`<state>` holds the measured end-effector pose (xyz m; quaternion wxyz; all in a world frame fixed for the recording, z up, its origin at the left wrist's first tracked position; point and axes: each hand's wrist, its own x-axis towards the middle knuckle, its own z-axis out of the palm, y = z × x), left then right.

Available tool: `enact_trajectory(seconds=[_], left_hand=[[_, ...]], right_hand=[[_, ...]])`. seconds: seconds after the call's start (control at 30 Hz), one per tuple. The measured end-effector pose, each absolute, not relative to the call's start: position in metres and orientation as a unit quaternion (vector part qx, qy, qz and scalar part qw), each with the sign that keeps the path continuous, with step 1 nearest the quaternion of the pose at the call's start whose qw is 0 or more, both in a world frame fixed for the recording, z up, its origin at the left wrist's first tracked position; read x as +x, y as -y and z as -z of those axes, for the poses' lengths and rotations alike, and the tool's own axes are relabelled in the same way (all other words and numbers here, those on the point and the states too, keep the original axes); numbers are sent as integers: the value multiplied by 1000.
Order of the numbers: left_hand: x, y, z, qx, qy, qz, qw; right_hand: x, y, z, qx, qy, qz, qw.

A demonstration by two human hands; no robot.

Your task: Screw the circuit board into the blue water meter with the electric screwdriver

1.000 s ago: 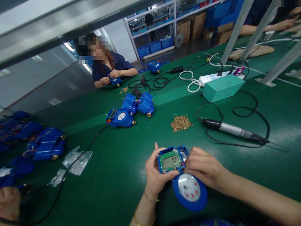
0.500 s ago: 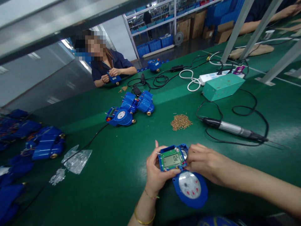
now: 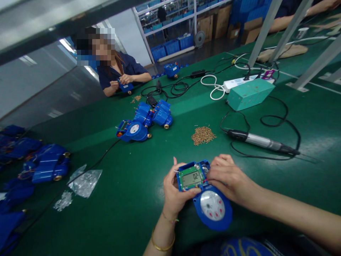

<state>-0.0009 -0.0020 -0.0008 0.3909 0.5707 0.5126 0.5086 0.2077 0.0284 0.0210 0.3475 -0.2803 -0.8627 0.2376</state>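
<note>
A blue water meter (image 3: pixel 194 206) lies close in front of me with its housing open. A green circuit board (image 3: pixel 182 182) with a lit display reading about 0.2 shows inside, above a round dial (image 3: pixel 212 205) with red pointers. My left hand (image 3: pixel 173 192) is wrapped around the housing's left side, thumb along its lower edge. At the right side of the housing, my right hand (image 3: pixel 222 174) has its fingers pinched together inside the compartment next to the board. Red wire (image 3: pixel 205 180) shows by those fingertips; what they grip is hidden.
Loose brass screws (image 3: pixel 203 136) lie in a pile beyond the meter. An electric screwdriver (image 3: pixel 262 140) and a green box (image 3: pixel 250 94) are to the right. Several blue meters (image 3: pixel 134 131) stand ahead, others at left near a plastic bag (image 3: pixel 86 183). A co-worker (image 3: pixel 124 71) sits across the table.
The whole view has shifted slightly. My right hand's fingers have moved a little at the compartment, uncovering more of the red wire. My left hand keeps its hold on the meter.
</note>
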Motion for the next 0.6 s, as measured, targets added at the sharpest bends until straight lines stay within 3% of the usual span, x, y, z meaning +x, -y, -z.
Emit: enact_trajectory(seconds=[0.33,0.6], left_hand=[[-2,3,2,596,-502,-498,380],[4,9,6,639,-491,-483,342]], right_hand=[[200,-30,-17,-353,850,-141,365],[197,-32,-16,-441,795,-224,350]])
